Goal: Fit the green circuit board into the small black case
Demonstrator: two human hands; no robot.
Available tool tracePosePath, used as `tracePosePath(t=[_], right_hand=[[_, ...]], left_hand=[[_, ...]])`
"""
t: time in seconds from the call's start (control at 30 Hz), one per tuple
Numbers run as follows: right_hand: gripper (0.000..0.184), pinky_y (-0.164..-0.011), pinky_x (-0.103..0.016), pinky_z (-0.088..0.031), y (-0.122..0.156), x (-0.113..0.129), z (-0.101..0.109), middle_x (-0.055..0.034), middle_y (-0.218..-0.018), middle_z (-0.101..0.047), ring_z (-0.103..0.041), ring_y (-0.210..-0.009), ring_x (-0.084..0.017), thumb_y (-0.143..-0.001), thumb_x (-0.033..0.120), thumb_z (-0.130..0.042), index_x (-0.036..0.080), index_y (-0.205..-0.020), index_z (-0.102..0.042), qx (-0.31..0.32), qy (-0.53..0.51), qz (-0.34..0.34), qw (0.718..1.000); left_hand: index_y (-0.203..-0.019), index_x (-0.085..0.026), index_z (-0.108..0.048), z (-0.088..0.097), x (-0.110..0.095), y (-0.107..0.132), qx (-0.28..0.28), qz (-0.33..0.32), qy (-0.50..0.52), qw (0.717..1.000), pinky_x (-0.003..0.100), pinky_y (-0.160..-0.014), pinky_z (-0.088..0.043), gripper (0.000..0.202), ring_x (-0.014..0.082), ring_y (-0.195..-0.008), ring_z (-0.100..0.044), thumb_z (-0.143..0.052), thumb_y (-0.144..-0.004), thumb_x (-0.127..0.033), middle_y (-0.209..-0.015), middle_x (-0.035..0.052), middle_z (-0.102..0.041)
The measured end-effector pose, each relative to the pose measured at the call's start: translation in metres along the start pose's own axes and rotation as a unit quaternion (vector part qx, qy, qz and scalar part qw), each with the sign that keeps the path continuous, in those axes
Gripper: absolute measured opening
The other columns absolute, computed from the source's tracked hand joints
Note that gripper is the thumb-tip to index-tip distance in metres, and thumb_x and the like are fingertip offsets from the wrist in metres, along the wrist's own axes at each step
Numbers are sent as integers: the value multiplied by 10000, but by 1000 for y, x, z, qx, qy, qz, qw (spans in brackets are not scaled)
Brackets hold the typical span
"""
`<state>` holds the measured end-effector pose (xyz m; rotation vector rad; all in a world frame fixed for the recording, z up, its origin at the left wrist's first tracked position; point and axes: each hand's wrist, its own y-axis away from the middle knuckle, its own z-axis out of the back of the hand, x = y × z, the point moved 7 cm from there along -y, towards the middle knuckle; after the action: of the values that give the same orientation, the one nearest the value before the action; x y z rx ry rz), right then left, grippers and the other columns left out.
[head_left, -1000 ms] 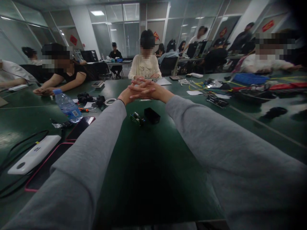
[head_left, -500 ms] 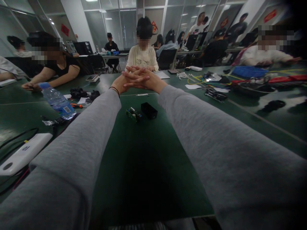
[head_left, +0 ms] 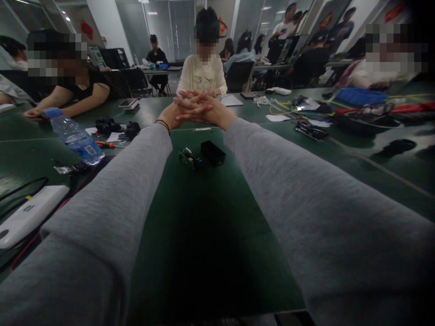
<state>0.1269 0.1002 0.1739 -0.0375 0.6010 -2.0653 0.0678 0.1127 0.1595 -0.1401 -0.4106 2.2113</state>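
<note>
My left hand (head_left: 169, 114) and my right hand (head_left: 220, 112) meet at the end of my outstretched arms, raised over the table. Their fingers are interlaced and look fairly straight, crossing between one another; neither hand holds an object. A dark band circles my left wrist. Nearest below them on the green table (head_left: 204, 217) lie a small green circuit board (head_left: 190, 158) with parts on it and, just to its right, a black rectangular box (head_left: 213, 153). The board and the box are apart from my hands.
Left of my arms are a tilted-looking water bottle (head_left: 75, 138), an orange-handled tool (head_left: 104, 144) and a white device (head_left: 32, 217) with cables. To the right lie a blue tray (head_left: 360, 96) and tangled wires. A person (head_left: 202, 74) sits opposite; others sit around.
The view has tilted and shifted slightly, so the table and people appear displaced. My hands stay interlaced with arms outstretched; the board and box lie as before.
</note>
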Motion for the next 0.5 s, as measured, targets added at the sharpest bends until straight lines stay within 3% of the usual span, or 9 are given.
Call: tracePosePath(t=[0.07, 0.13, 0.2, 0.27, 0.4, 0.5], right_hand=[[233, -1063, -389, -286, 0, -1, -3, 88, -1298, -519, -303, -1337, -128, -897, 110, -432, 176, -942, -651, 2, -24, 9, 1000], [318, -997, -335, -353, 0, -7, -5, 58, -1204, -576, -395, -1265, -94, -924, 179, -328, 97, -870, -630, -7, -43, -22, 999], [407, -971, -301, -362, 1, -6, -7, 38, -1182, -575, -402, -1241, -62, -920, 223, -247, 45, -825, -601, -3, -38, -9, 999], [372, -989, -328, -350, 3, 0, -8, 36, -1225, -552, -343, -1289, -78, -913, 237, -296, 58, -808, -605, 3, -22, 32, 999], [210, -1024, -460, -310, 6, 3, -9, 37, -1323, -492, -221, -1368, -145, -893, 192, -437, 138, -900, -639, 3, -1, 39, 999], [253, -1058, -468, -264, 5, -6, -16, -2, -1359, -457, -221, -1368, -139, -910, 191, -418, 137, -1081, -596, 26, -26, -41, 999]], left_hand=[[-1251, -243, -527, -3, -3, 1, 12, -16, -11, 1000, 482, -1153, -23, 464, 213, -1433, -68, -389, -830, -105, -1480, -29, -322], [-1247, -233, -522, -6, -3, 2, 23, -25, -15, 999, 494, -1152, -13, 468, 206, -1436, -56, -397, -821, -87, -1479, -27, -318], [-1251, -212, -504, -9, -2, 2, 30, -33, -17, 999, 507, -1151, 11, 448, 207, -1436, -33, -424, -827, -89, -1485, -19, -309], [-1273, -193, -463, -12, -2, 2, 40, -46, -27, 998, 530, -1143, 50, 435, 196, -1434, -6, -427, -849, -105, -1484, -16, -311], [-1369, -147, -336, -12, -3, 0, 38, -34, -56, 997, 545, -1135, 44, 493, 198, -1437, 8, -363, -878, -110, -1510, 6, -258], [-1401, -189, -318, -12, -3, -1, 39, -5, -70, 997, 487, -1156, 2, 536, 216, -1441, -9, -375, -871, -135, -1531, 5, -210]])
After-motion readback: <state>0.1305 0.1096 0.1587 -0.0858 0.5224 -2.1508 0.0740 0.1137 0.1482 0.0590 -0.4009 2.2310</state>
